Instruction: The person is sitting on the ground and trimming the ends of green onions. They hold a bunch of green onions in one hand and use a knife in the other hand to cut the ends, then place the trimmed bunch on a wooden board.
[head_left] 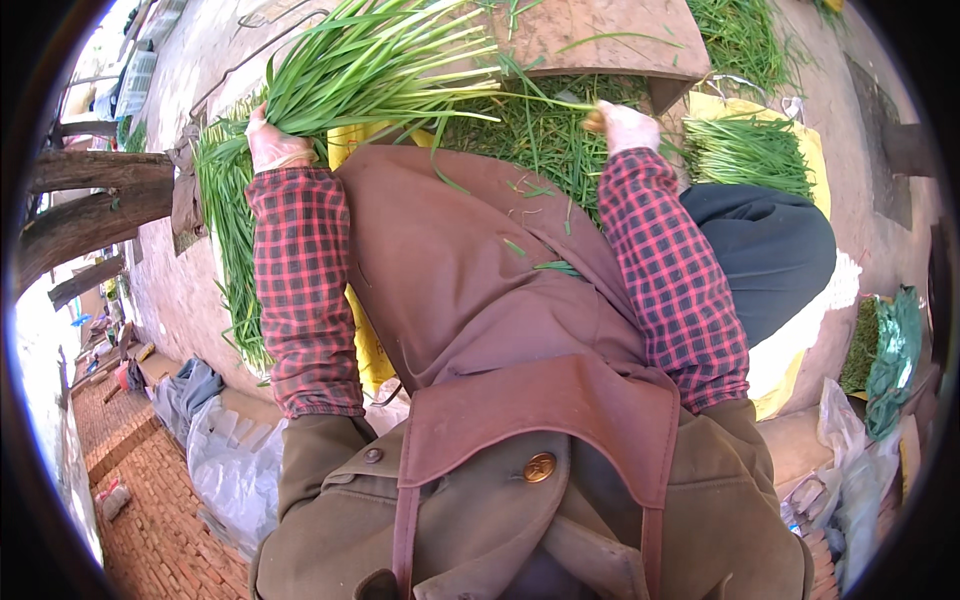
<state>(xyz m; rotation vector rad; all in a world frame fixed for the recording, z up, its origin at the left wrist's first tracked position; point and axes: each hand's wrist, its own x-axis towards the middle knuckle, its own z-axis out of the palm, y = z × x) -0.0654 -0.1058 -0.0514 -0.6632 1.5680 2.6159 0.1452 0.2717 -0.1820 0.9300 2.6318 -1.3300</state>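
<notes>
At the upper left my left hand [278, 142] is closed around the leafy end of a thick bunch of garlic chives [385, 70]. The pale cut ends of the bunch fan out to the right. My right hand [628, 128] is pinched shut at the right of the bunch, on the tip of a single yellowish chive strand [545, 99] that stretches back toward the bunch. Beneath both hands, loose chive trimmings [545, 150] lie in a heap, some of them scattered over my brown apron [480, 230].
A low wooden board [620, 45] juts in ahead. Stacked chives [750, 155] lie on a yellow sack [818, 170] at my right; more chives [230, 240] are piled at my left. Wooden beams [110, 200] stand far left. Plastic bags [235, 465] lie beside me.
</notes>
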